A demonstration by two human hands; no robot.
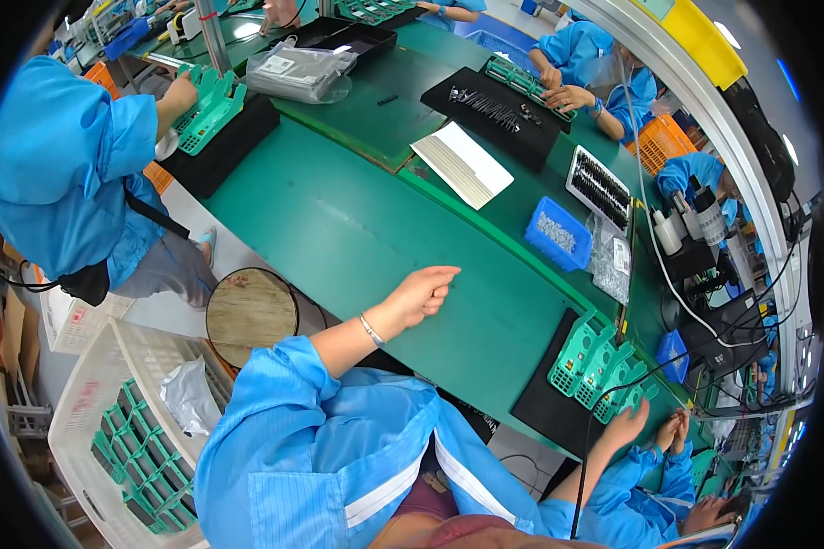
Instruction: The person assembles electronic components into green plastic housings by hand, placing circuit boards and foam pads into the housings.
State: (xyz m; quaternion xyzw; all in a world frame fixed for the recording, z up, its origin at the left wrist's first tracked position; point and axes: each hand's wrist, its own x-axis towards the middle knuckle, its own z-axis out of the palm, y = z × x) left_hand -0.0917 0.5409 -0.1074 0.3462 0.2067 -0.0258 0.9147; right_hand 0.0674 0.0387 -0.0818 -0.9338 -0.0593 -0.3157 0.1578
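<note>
My left hand [419, 295], with a metal band on the wrist, hangs over the bare green tabletop [339, 220]. Its index finger points right and the other fingers are curled; whether something small is in them is hidden. On the right, a light green slotted plastic frame [595, 366] with several raised lobes lies on a black mat [542, 389]. My right hand [624, 425] grips the near right end of this frame, its fingertips partly hidden. A thin black cable [588, 476] runs past that hand.
Across the table are a blue bin [558, 234] of small clear parts, a bag [609, 261], a tray of black parts [600, 188] and a card stack [462, 165]. Co-workers [73, 165] sit around. A white crate [82, 384] and a round stool [252, 316] stand at left.
</note>
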